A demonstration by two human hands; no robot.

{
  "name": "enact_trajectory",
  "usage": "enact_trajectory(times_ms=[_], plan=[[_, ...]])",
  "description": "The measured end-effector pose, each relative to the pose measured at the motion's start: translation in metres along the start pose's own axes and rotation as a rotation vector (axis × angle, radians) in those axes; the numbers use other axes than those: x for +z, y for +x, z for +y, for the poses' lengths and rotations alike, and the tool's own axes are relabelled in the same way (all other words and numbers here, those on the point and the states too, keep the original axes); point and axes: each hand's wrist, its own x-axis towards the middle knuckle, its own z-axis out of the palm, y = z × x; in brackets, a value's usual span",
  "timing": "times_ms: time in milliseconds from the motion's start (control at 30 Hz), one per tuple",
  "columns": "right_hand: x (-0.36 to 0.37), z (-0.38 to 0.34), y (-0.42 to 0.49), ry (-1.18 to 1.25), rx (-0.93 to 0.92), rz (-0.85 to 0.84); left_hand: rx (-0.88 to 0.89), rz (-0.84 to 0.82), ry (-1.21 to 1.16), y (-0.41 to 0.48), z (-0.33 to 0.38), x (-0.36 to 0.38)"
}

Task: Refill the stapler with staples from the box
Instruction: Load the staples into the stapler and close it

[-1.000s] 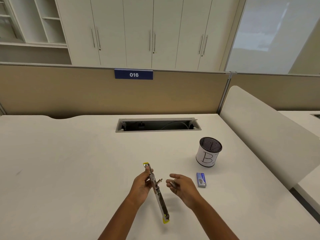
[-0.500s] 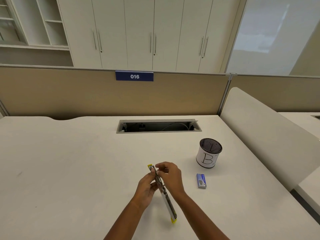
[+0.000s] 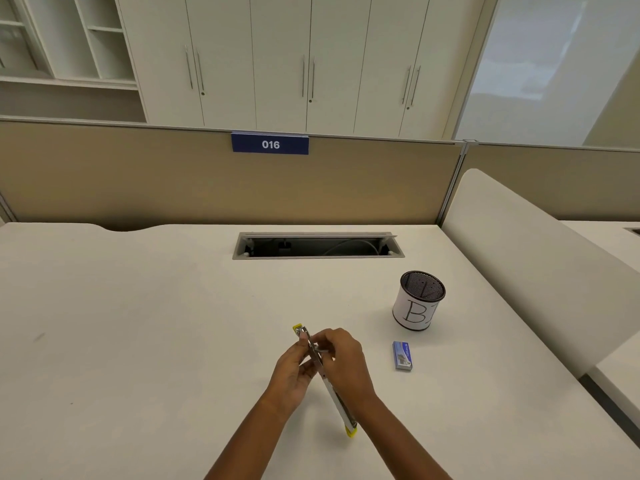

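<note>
The stapler (image 3: 337, 401) is swung fully open into one long metal strip with yellow ends, held above the white desk (image 3: 138, 323). My left hand (image 3: 291, 372) grips its far half from the left. My right hand (image 3: 343, 362) is curled over the same stretch from the right, fingertips pinching a thin strip of staples at the metal channel. The small blue staple box (image 3: 402, 356) lies flat on the desk to the right of my hands, apart from them.
A black mesh pen cup (image 3: 419, 301) with a white label stands behind the staple box. An open cable tray (image 3: 318, 245) is set into the desk further back. A beige partition with a blue 016 sign (image 3: 270, 144) closes the far edge.
My right hand moved left from beside the stapler onto its far half, bringing the staples to the channel. My left hand kept its hold, and the stapler shifted slightly right.
</note>
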Motion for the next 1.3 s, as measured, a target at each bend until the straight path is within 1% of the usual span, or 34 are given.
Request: enact_trajectory(times_ms=[200,300,533,700,800,1067,1300], plan=[[-0.001,0.002,-0.001,0.139,0.061,0.062,-0.039,0.052,-0.084,0.003,-0.001,0.000],[0.001,0.005,-0.002,0.122,0.043,0.089,-0.061,0.061,-0.125,0.004,-0.001,-0.001],[0.004,0.005,-0.004,0.079,0.012,0.090,-0.105,0.058,-0.163,0.008,-0.003,-0.004],[0.007,0.008,-0.008,0.066,-0.038,0.167,-0.124,0.051,-0.201,0.009,0.000,-0.003],[0.008,0.009,-0.009,0.067,-0.057,0.178,-0.139,0.045,-0.200,0.009,0.000,-0.003],[0.010,0.011,-0.007,0.052,-0.010,0.170,-0.130,0.058,-0.193,0.012,-0.001,-0.002],[0.013,0.011,-0.009,0.155,0.028,0.216,-0.149,0.056,-0.227,0.008,-0.001,-0.001]])
